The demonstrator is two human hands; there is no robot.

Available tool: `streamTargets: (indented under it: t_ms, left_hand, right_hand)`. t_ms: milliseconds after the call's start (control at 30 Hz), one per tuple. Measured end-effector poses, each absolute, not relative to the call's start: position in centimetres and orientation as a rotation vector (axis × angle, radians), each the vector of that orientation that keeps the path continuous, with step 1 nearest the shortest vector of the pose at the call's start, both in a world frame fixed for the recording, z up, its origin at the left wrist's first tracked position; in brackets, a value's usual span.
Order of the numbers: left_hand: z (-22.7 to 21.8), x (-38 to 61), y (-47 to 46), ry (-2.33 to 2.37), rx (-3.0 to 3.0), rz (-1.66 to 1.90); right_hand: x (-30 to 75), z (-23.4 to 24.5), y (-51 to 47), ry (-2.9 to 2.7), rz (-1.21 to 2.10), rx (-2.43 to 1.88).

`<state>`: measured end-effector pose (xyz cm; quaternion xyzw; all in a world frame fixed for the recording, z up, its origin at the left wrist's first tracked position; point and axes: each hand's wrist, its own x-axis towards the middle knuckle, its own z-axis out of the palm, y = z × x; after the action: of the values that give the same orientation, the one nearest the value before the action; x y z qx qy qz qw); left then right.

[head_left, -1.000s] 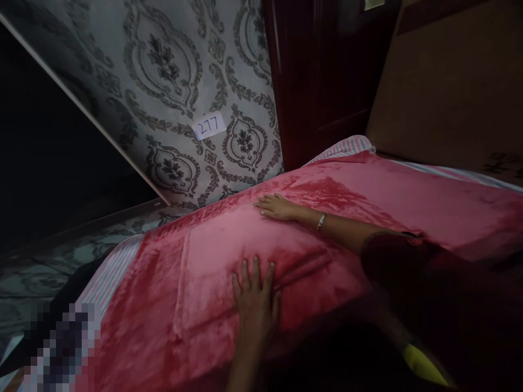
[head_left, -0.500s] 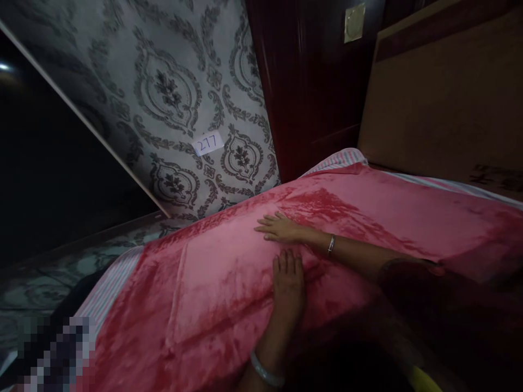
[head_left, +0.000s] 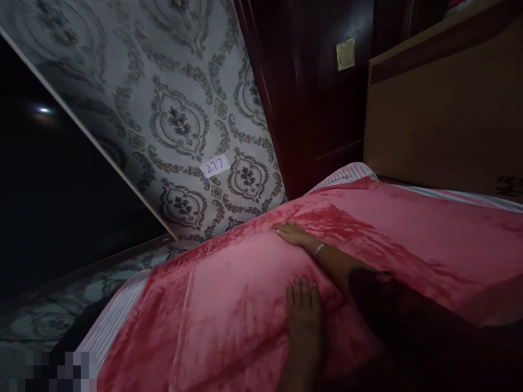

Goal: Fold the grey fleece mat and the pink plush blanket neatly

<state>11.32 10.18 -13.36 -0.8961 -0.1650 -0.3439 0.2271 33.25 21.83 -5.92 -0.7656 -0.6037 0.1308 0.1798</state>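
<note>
A plush pink-red blanket [head_left: 241,288] covers the bed, with a folded layer on top. Both of my hands rest on this fabric. My right hand [head_left: 291,233] reaches in from the right, lying palm down near the far side of the folded layer, fingers stretched out and a silver bracelet [head_left: 321,249] at the wrist. Nearer to me, my left hand [head_left: 304,310] lies flat on the same blanket, fingers pointing away from me. Neither hand grips anything that I can see. A striped pink, white and grey sheet [head_left: 116,310] shows beyond the blanket's edge.
Beyond the bed stands a patterned wall [head_left: 180,125] bearing a paper label [head_left: 216,165] marked 277. A dark red wooden panel [head_left: 302,109] and a large cardboard box [head_left: 441,120] stand at the right rear. On the left is a dark glossy panel [head_left: 61,190].
The view has tilted up a little. My right hand has slid slightly farther toward the wall, its fingers less spread, while my left hand has shifted a little right. Both stay on the blanket.
</note>
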Motion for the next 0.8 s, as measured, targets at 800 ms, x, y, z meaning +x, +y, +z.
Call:
streamTargets:
  t_ms: [800]
  left_hand:
    - [-5.5,9.2,5.0,-0.225,-3.187,-1.228]
  right_hand:
    - [28.5,-8.4,11.1,-1.985,0.121,-1.846]
